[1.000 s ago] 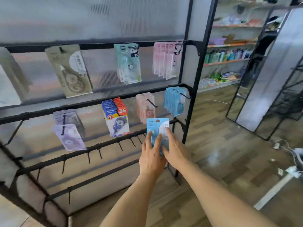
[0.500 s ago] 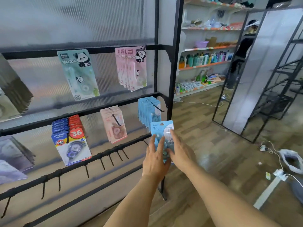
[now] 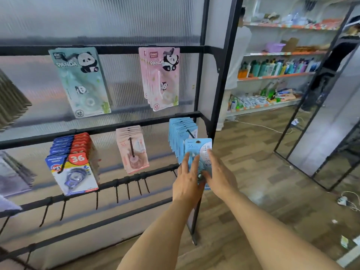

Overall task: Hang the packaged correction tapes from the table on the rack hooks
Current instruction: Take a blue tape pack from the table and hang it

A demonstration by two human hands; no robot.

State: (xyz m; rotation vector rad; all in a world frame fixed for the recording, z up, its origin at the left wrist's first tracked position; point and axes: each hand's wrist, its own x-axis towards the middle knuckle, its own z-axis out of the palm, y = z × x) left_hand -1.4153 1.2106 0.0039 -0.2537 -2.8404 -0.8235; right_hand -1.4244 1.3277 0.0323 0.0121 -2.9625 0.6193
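Both forearms extend forward from the bottom edge toward the black rack [image 3: 120,185]. The left hand [image 3: 188,180] and the right hand [image 3: 218,176] together hold one blue packaged correction tape [image 3: 198,151] upright. Left grip: fingers laid up the front left of the card; whether the thumb clasps it from behind cannot be told. Right grip: fingers extended along the card's right side and face.

The held card sits just in front of the blue stack [image 3: 180,137] already hanging on the hook [image 3: 190,133] at the right end of the middle rail. Its hang hole is level with that hook's tip.

Further left on the same rail hang a pink stack [image 3: 133,151] and a red-and-blue stack [image 3: 72,164]. The upper rail carries a green panda pack [image 3: 81,82] and pink panda packs [image 3: 161,78]. Stocked shelves [image 3: 276,75] stand beyond the rack, at right.
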